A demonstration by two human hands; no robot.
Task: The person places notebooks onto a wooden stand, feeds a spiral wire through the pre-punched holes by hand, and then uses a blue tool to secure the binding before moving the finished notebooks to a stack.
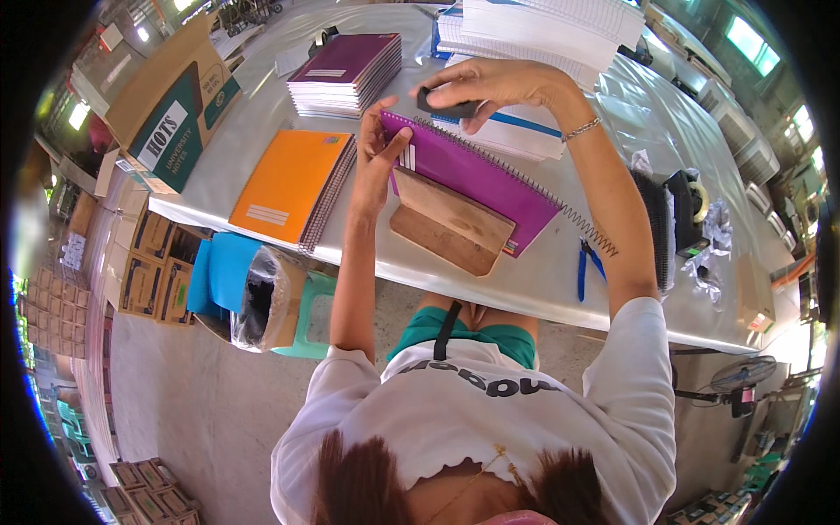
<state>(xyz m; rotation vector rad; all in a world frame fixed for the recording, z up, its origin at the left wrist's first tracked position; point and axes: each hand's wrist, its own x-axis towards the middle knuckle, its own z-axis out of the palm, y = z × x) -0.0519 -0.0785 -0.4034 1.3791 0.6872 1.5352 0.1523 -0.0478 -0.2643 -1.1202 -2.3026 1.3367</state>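
Note:
A purple notebook [486, 184] leans upright at a slant against an angled wooden stand [451, 238] near the table's front edge. My left hand [382, 150] grips its left end, thumb on the cover and fingers behind. Along the top edge runs a dark spiral wire coil [588, 229], whose loose tail sticks out past the right end, beside my right forearm. In my right hand [503, 86] is a small dark block [451, 106], held just above the coil's left part. Whether the block touches the coil I cannot tell.
Orange notebooks [284, 185] lie left, with a purple notebook stack [343, 74] behind. Tall paper stacks [542, 39] stand at the back. Blue-handled pliers [584, 269], black coils [649, 219] and a tape dispenser [689, 210] are right. A carton [175, 122] stands at the left edge.

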